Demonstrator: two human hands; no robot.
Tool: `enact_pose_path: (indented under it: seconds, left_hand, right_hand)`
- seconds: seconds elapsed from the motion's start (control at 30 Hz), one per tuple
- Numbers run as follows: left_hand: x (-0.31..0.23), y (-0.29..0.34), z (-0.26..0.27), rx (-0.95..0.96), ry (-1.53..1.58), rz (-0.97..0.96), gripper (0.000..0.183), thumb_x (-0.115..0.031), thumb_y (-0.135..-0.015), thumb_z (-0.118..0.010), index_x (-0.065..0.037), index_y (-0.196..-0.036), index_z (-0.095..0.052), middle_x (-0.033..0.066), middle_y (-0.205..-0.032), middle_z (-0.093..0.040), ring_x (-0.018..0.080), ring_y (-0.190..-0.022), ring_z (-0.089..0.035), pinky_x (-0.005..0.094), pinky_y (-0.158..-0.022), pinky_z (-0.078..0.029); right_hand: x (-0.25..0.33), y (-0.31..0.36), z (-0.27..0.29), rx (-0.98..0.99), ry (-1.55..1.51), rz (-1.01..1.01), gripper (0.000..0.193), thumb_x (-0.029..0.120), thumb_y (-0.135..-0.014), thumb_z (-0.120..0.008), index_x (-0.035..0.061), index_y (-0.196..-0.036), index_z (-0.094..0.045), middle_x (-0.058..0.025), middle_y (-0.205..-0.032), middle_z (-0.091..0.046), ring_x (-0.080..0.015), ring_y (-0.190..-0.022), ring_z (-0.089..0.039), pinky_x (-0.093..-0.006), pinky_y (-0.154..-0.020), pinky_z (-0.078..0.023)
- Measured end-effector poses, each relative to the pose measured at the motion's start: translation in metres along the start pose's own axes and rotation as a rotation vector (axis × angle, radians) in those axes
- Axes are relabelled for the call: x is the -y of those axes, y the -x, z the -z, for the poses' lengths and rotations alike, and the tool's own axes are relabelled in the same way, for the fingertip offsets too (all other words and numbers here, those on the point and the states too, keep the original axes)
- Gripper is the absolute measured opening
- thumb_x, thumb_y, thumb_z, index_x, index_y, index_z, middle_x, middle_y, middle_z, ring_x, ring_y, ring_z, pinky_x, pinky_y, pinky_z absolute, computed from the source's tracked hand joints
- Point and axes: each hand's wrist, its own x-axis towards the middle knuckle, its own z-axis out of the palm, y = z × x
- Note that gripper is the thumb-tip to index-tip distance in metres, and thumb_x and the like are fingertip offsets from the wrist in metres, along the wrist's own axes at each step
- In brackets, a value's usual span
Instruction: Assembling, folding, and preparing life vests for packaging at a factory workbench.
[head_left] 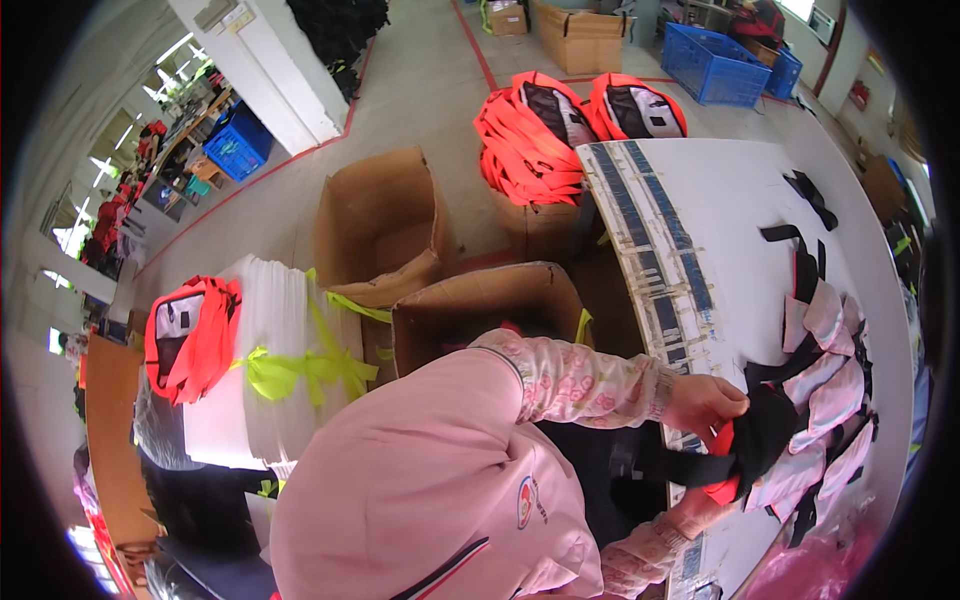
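Observation:
A black and orange-red fabric piece [768, 435] with a black webbing strap is between my hands at the near edge of the white table. My left hand [706, 404], coming from a pink floral sleeve, pinches its upper edge with thumb and fingers closed. My right hand [702, 508] is below, closed at the orange-red part; most of its fingers are hidden. Just beyond lie several overlapping pale pink panels [828, 385] with black straps, touching or very near the piece I hold.
Loose black straps [810, 200] lie farther up the white table [745, 260]. Open cardboard boxes [385, 235] stand on the floor beside it. Orange-red bags [530, 140] are heaped at the table's far end. A white sheet stack [270, 330] tied with yellow-green ribbon stands left.

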Motion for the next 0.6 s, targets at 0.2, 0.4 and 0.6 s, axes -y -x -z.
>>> enact_pose_path:
  seconds: [0.2, 0.4, 0.6]
  left_hand:
    - [0.005, -0.015, 0.010, 0.091, -0.019, -0.040, 0.010, -0.016, -0.090, -0.057, -0.008, -0.084, -0.054, -0.0007, -0.077, -0.061, 0.0134, -0.071, -0.062, 0.0301, -0.067, -0.052]
    - [0.008, -0.011, 0.013, 0.125, 0.053, 0.028, 0.015, -0.013, -0.090, -0.055, -0.005, -0.078, -0.051, 0.0018, -0.073, -0.058, 0.0179, -0.069, -0.063, 0.0353, -0.069, -0.054]
    - [0.007, -0.008, 0.002, 0.090, 0.018, -0.065, 0.013, -0.014, -0.089, -0.055, -0.002, -0.085, -0.057, 0.0045, -0.073, -0.060, 0.0200, -0.071, -0.062, 0.0399, -0.075, -0.052]
  right_hand:
    - [-0.005, 0.003, -0.007, 0.098, 0.492, 0.246, 0.044, 0.029, -0.092, -0.049, -0.0007, -0.125, -0.045, -0.0123, -0.114, -0.053, -0.0233, -0.103, -0.053, -0.0347, -0.092, -0.041]
    - [0.030, 0.011, -0.015, 0.024, 0.128, -0.058, 0.045, 0.027, -0.093, -0.045, -0.0048, -0.125, -0.046, -0.0144, -0.121, -0.054, -0.0241, -0.111, -0.052, -0.0352, -0.097, -0.041]
    - [0.037, -0.008, -0.001, 0.030, 0.159, -0.109, 0.047, 0.032, -0.092, -0.047, -0.0021, -0.125, -0.048, -0.0146, -0.123, -0.052, -0.0247, -0.111, -0.052, -0.0373, -0.096, -0.041]
